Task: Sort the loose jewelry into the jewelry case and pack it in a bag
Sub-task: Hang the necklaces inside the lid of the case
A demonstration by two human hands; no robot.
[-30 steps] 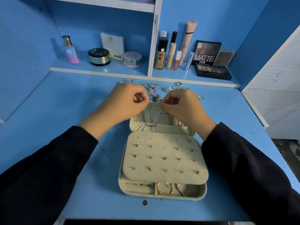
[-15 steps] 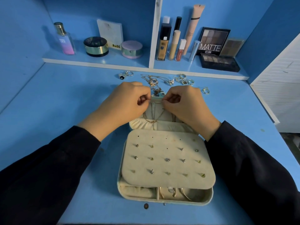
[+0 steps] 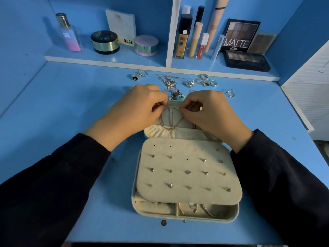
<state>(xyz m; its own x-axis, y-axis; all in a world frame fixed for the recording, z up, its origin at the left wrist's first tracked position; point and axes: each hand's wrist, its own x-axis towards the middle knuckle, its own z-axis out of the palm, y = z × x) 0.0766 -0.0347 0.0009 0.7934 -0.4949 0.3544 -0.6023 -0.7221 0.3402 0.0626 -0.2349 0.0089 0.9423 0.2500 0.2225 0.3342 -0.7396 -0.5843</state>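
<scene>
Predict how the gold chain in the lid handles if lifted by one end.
Probably floppy: the chain sags in a V between the left hand and right hand pinching it. Likely very light, as its links look hair-thin. It may snag: loose chains on the desk lie tangled.

I count two hands, the left hand point(image 3: 135, 107) and the right hand point(image 3: 210, 113), one gold necklace point(image 3: 170, 128) and one jewelry case point(image 3: 138, 207). On its pad I make out about fourteen stud earrings point(image 3: 187, 172). The shelf gives me one perfume bottle point(image 3: 68, 34), two round jars point(image 3: 105, 42), one NUDE card point(image 3: 122, 25) and three eyeshadow palettes point(image 3: 240, 34). The tangled loose jewelry point(image 3: 170, 83) I cannot count from here.
</scene>
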